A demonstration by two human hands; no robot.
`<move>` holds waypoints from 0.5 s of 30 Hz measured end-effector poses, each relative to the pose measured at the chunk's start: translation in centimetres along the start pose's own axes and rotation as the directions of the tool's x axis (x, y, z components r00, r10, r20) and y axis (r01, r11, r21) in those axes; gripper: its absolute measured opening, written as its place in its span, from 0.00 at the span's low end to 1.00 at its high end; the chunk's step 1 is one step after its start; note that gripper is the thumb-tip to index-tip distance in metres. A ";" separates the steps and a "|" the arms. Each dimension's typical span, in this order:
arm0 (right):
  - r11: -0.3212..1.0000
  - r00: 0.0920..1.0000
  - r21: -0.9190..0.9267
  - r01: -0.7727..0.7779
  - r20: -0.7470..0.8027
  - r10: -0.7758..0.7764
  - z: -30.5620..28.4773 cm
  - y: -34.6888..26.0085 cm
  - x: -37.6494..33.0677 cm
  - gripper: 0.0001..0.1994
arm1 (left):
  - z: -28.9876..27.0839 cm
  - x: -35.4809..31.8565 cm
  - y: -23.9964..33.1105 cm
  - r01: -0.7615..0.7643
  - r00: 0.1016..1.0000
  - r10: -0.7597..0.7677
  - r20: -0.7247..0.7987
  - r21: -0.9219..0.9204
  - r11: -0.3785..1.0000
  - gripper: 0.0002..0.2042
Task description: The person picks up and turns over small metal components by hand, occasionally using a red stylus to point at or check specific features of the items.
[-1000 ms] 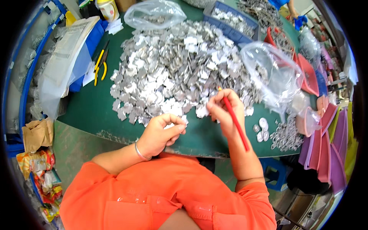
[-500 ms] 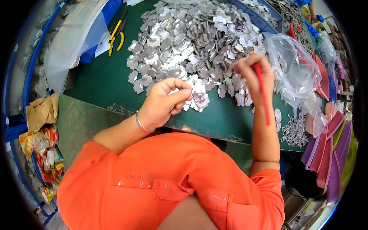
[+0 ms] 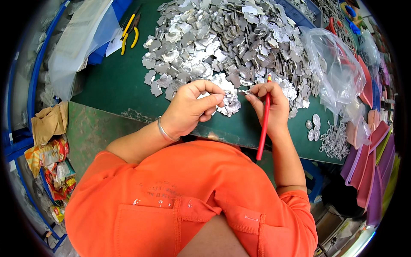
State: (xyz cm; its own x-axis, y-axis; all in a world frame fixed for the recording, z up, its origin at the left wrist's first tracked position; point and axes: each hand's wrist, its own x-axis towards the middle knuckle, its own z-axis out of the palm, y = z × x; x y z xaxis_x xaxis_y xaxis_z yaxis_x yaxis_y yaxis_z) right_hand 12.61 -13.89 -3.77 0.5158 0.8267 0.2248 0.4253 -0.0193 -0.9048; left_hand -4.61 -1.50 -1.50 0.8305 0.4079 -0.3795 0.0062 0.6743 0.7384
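A red pencil (image 3: 264, 126) slants through my right hand (image 3: 274, 105), its pointed end up past the fingers and its blunt end toward me. A small, thin metal bit (image 3: 246, 91) shows at that hand's thumb and fingertip. My left hand (image 3: 190, 105) is closed, thumb against the curled forefinger; what it holds, if anything, is hidden. The hands face each other a short way apart. Just beyond them spreads a big heap of flat silvery metal pieces (image 3: 205, 47) with notched edges, a small cluster lying between the hands.
Yellow-handled pliers (image 3: 130, 36) lie at the far left of the green table (image 3: 111, 92). To the right are a clear plastic bag (image 3: 336, 70), round metal discs (image 3: 316, 124) and a small pile of metal rings (image 3: 335, 141). A blue bin (image 3: 306, 19) stands behind.
My right hand has come down and left from the heap's edge toward my left hand, bringing the pencil and a small metal bit. The left hand stays closed, nearly in place.
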 end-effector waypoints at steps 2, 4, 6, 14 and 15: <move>0.981 0.999 0.196 -0.010 -0.040 0.018 0.5 -0.9 -0.6 0.13 | 0.5 0.2 0.0 0.047 0.999 -0.048 0.021 0.008 0.999 0.06; 0.973 0.993 0.209 0.099 -0.083 -0.083 0.9 -1.5 -1.1 0.14 | 0.8 0.5 0.0 0.113 0.992 -0.114 0.063 0.018 0.993 0.07; 0.964 0.980 0.192 0.182 -0.119 -0.161 1.3 -1.8 -1.8 0.14 | 1.2 0.5 -0.1 0.149 0.984 -0.151 0.090 0.027 0.988 0.07; 0.881 0.978 0.468 0.069 -0.205 0.033 1.3 -1.9 -2.4 0.12 | 1.2 0.5 -0.2 0.087 0.993 -0.097 0.068 0.131 0.988 0.07; 0.876 0.976 0.483 0.016 -0.198 0.091 1.1 -1.7 -2.2 0.11 | 1.2 0.4 -0.2 0.084 0.993 -0.094 0.066 0.143 0.986 0.07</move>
State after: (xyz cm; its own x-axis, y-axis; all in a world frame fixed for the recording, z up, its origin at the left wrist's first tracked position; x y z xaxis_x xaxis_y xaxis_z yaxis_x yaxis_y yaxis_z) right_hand 9.91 -15.10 -3.09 0.6891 0.6941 0.2085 0.0219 0.2676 -0.9633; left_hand -3.60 -2.20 -1.09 0.8610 0.3011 -0.4098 0.1557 0.6111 0.7761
